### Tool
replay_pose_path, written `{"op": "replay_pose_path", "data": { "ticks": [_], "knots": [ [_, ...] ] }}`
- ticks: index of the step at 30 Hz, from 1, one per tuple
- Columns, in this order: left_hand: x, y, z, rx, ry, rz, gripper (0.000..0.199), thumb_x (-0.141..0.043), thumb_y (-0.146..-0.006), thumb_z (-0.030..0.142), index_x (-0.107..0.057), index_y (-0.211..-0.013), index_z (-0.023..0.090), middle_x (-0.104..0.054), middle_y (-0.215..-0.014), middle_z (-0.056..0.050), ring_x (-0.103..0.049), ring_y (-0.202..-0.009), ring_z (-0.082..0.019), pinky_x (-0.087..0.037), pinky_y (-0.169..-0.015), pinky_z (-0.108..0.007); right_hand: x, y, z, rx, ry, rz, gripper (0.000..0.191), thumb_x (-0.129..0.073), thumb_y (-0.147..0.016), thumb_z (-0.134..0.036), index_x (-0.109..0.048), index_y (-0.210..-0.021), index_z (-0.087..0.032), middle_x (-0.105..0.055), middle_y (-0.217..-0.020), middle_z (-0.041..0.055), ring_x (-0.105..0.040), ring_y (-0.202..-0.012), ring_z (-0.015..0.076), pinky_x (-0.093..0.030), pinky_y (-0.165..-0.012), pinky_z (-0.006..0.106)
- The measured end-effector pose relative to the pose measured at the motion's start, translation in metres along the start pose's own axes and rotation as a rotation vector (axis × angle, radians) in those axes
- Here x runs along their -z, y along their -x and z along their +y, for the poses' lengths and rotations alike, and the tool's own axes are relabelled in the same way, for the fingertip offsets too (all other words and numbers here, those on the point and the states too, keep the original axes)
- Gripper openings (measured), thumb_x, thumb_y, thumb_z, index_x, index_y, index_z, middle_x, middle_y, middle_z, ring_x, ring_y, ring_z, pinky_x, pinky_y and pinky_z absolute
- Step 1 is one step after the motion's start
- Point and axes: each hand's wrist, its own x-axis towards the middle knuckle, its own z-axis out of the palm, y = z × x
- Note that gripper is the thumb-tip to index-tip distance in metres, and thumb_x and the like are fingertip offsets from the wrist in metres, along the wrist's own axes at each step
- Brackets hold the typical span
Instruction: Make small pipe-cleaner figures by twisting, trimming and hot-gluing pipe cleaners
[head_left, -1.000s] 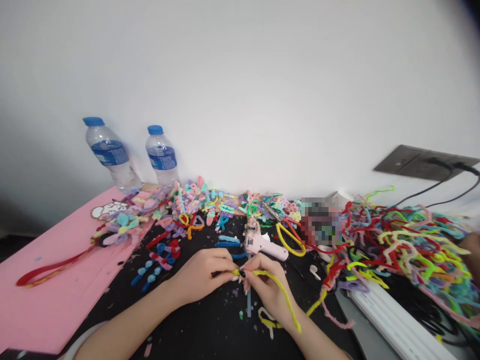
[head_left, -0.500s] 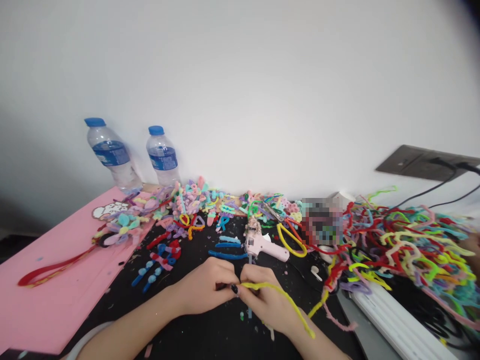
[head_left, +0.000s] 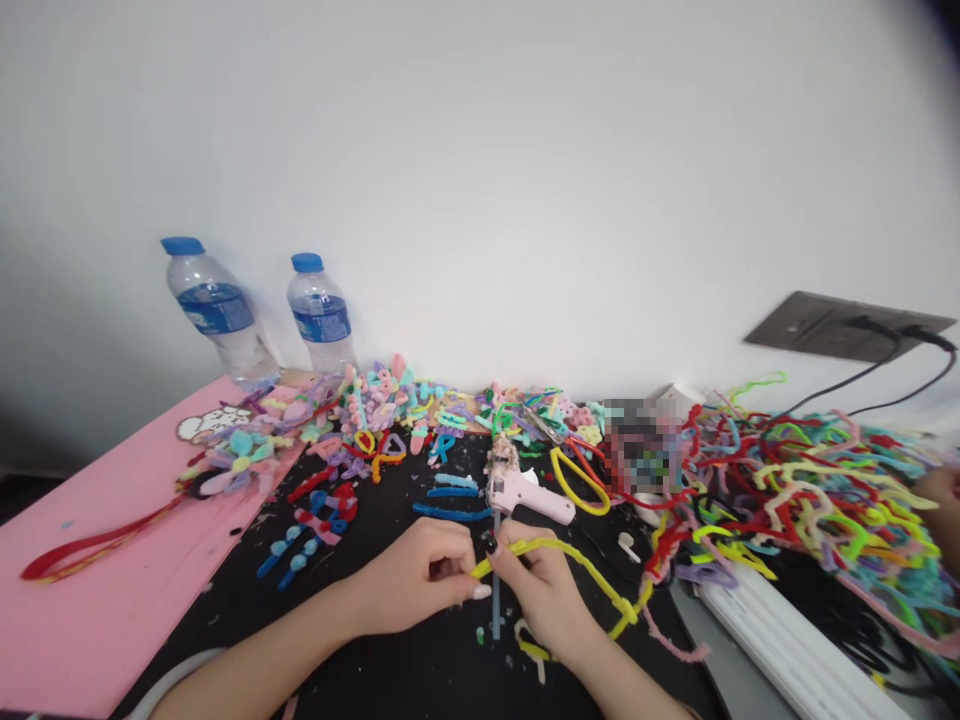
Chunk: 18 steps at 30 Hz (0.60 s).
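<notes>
A yellow pipe cleaner (head_left: 577,556) runs between my hands and curves off to the right, past my right wrist. My left hand (head_left: 420,575) pinches its left end between thumb and fingers. Just beside it, my right hand (head_left: 536,580) grips the same strip, with thumb and index finger pressed together. Beneath the hands, a clear bluish glue stick (head_left: 496,600) points toward me from the pale pink glue gun (head_left: 529,493). Blue pipe cleaner pieces (head_left: 450,511) lie left of the gun.
Finished colourful pieces (head_left: 382,400) line the wall. Blue and red ones (head_left: 322,515) lie at left, near pink board (head_left: 97,560). Two bottles (head_left: 322,315) stand behind. Tangled pipe cleaners (head_left: 817,490) and a white power strip (head_left: 802,640) are at right. Part of another person's hand (head_left: 941,500) shows.
More of the yellow strip now shows between my hands. My right fingers have shifted up along it, and its free part bends farther right. The view has shifted slightly.
</notes>
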Motion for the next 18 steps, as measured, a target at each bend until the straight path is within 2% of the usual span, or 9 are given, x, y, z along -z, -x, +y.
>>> {"op": "replay_pose_path", "data": {
  "ticks": [7,18],
  "knots": [
    [0.0031,0.0011,0.0023,0.005,0.019,-0.007,0.029,-0.061,-0.079,0.026,-0.049,-0.055,0.013,-0.042,-0.057,0.006,-0.039,-0.054,-0.007,-0.029,-0.052,-0.018,0.0026,-0.0002,-0.0001,0.003,0.027,0.114,0.036,-0.047,-0.086,-0.029,-0.036,-0.053,-0.019,-0.031,-0.055,-0.0055,-0.03,-0.053,0.0092,-0.025,-0.05,0.023],
    [0.0051,-0.0009,-0.0014,0.111,0.144,0.023,0.03,-0.062,-0.078,0.03,-0.052,-0.056,0.012,-0.043,-0.06,0.005,-0.039,-0.055,-0.008,-0.028,-0.051,-0.019,0.0092,0.0005,0.0005,0.075,0.144,0.24,0.035,-0.044,-0.087,-0.03,-0.033,-0.055,-0.02,-0.03,-0.055,-0.0048,-0.03,-0.053,0.0106,-0.024,-0.051,0.025]
  ]
}}
